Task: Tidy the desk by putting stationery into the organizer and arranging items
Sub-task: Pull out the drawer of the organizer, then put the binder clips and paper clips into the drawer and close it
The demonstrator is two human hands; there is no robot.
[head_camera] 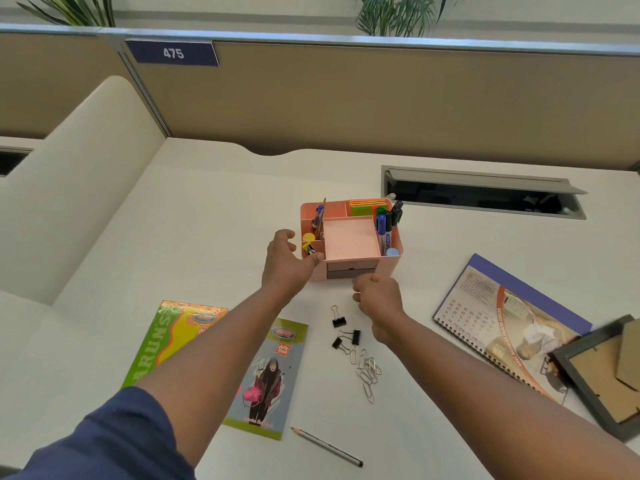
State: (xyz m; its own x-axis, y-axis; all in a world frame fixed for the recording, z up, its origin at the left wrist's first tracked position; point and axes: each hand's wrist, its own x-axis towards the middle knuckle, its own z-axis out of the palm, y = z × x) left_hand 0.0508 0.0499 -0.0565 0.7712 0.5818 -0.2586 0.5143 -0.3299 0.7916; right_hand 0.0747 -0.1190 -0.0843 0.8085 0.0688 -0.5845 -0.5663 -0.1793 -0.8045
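Seen from above at a white office desk (214, 209): left hand (287, 261) spread around the near-left corner of a pink organizer (393, 266), thumb pressed on its front rim and fingers curved along the left wall, steadying rather than lifting. Right hand (377, 294) curled just below the organizer's grey front drawers (351, 269), fingers bunched at the lower drawer; whether anything is pinched there cannot be told. Inside the organizer: markers (387, 220) upright in the right compartment, green and orange sticky notes (367, 206) at the back, a blue pen (318, 216) leaning in the left slot, a yellow item (308, 237) and a small stapler (309, 249) in the front-left pockets, the central tray bare. Loose on the desk near the right wrist: three black binder clips (341, 329) and a cluster of paper clips (367, 370). Nearer the camera, a pencil (327, 446) lying at a slant. To the left, a green booklet (169, 337) and a narrow illustrated leaflet (268, 379), partly under the left forearm. To the right, a spiral-bound calendar (498, 317) lying flat, its corner overlapped by a dark picture frame (595, 379) turned back-side up.
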